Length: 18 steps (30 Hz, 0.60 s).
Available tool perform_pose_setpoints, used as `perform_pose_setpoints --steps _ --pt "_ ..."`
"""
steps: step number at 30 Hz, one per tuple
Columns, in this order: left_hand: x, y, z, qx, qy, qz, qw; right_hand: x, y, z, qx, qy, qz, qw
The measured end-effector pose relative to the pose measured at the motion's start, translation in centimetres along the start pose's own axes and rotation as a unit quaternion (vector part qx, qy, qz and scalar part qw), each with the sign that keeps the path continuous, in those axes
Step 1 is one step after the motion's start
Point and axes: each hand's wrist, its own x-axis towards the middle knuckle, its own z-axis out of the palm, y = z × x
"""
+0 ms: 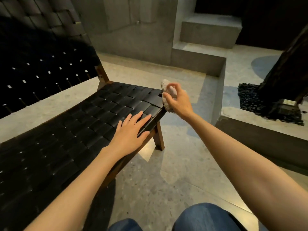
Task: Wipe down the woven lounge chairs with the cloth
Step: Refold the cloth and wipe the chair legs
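Woven lounge chair (pixel 93 114) stands on the stone floor (pixel 175 172), its black strap seat running to a front edge on a wooden leg (pixel 159 137). Against that front corner the cloth (pixel 166 92), pale and fuzzy, is bunched in the right hand (pixel 179 101), fingers curled round it. Left hand (pixel 131 130) lies flat on the seat's front edge, fingers straight and spread. Concrete steps (pixel 205 37) rise behind.

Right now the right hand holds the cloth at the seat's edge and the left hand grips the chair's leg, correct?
No. The head view shows the left hand lying flat on the woven seat, not gripping the leg; the rest holds.
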Motion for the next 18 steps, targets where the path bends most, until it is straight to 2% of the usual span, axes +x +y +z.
perform_pose_setpoints --steps 4,6,9,12,18 --pt "-0.3 -0.5 0.8 0.034 0.027 0.016 0.999 2.6 0.0 0.2 -0.127 -0.059 0.02 0.99" --pt "-0.3 -0.6 1.2 0.05 0.036 0.018 0.998 3.5 0.0 0.1 -0.146 -0.076 0.049 0.985" --pt "-0.2 -0.6 1.5 0.068 0.042 0.019 0.997 2.3 0.4 1.0 -0.137 0.001 0.063 0.989" --pt "-0.2 -0.6 1.8 0.083 0.048 0.027 0.995 0.1 1.2 2.4 -0.068 0.097 0.074 0.99" --pt "-0.1 -0.3 1.9 0.11 0.061 0.045 0.991 -2.3 2.0 3.8 -0.002 0.135 0.09 0.987"
